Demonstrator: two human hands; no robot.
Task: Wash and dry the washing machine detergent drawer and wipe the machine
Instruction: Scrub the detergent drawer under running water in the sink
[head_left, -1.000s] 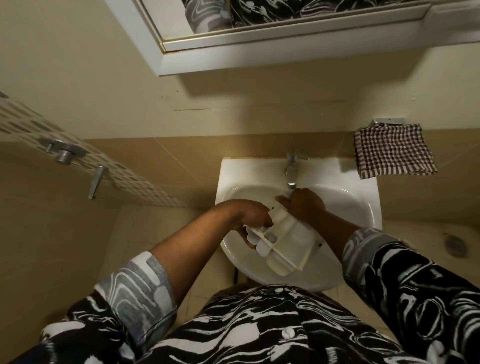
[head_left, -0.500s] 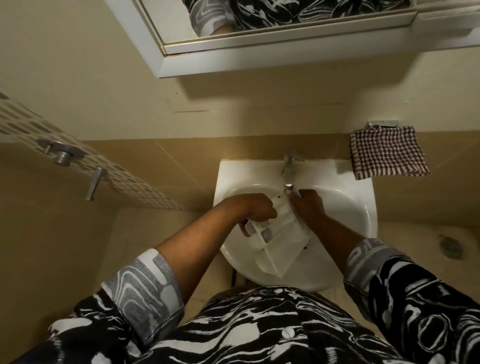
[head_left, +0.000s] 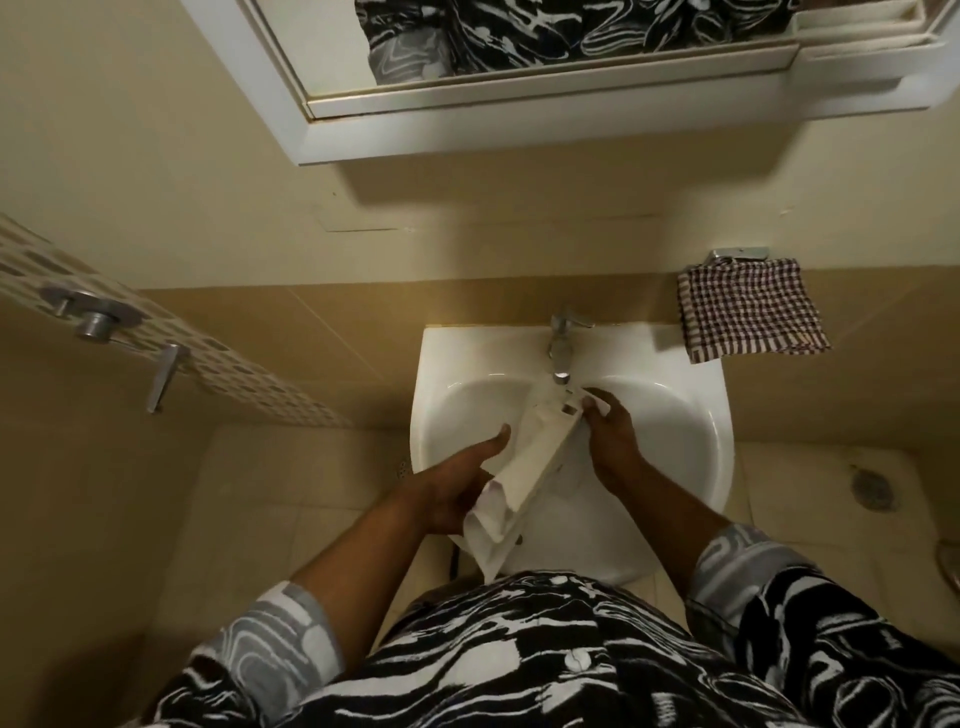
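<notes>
The white plastic detergent drawer (head_left: 524, 467) is held lengthwise over the white sink (head_left: 691, 447), its far end just under the chrome tap (head_left: 560, 353). It is turned so a flat side faces up. My left hand (head_left: 462, 483) holds the drawer's near left side, fingers stretched along it. My right hand (head_left: 608, 431) grips the far right end near the tap. Whether water is running I cannot tell.
A checked red-and-white cloth (head_left: 750, 310) hangs on a wall holder right of the sink. A white mirror cabinet (head_left: 571, 114) juts out overhead. A door handle (head_left: 93, 317) is on the left. A floor drain (head_left: 872, 486) lies at the right.
The drawer has been rotated from compartments-up to a flat side up and stretched lengthwise toward the tap. My left hand slid down to its near end; my right stays at the far end.
</notes>
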